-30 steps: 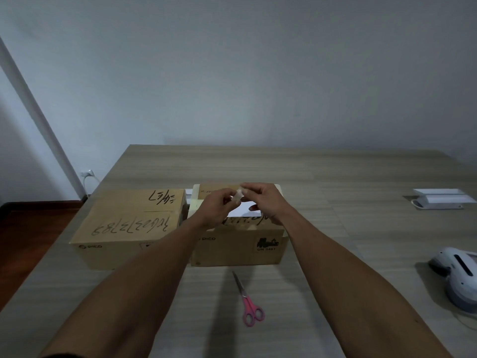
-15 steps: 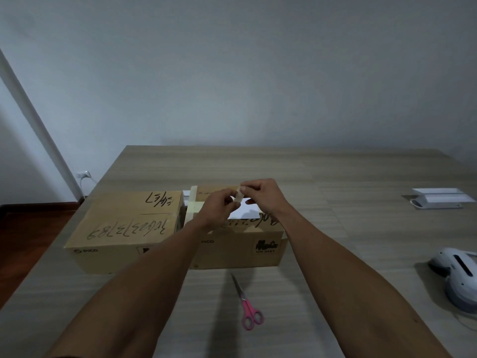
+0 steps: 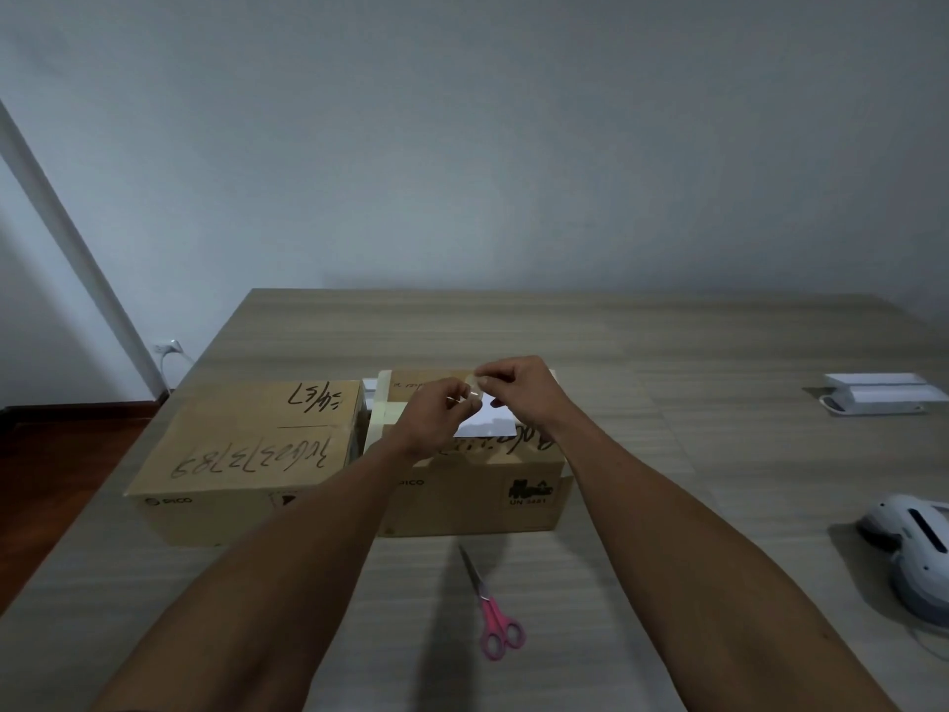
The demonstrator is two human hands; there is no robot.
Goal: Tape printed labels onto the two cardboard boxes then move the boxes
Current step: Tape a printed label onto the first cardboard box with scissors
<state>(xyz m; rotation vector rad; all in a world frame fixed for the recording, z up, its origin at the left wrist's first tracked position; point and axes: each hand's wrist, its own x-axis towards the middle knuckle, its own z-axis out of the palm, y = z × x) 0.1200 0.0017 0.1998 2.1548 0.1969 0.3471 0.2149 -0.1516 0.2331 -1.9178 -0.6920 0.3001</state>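
Both hands meet above the right box (image 3: 462,485): the left hand (image 3: 436,418) and right hand (image 3: 518,393) pinch a small tape piece (image 3: 473,390) between their fingertips, over the white label (image 3: 488,423) lying on that box's top. The left box (image 3: 246,454) stands just beside.

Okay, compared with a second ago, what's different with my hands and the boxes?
Little. Both hands, the left hand and right hand, stay raised over the right brown cardboard box, still pinching a small piece of clear tape between them. The white paper label, left cardboard box and pink-handled scissors have not moved.
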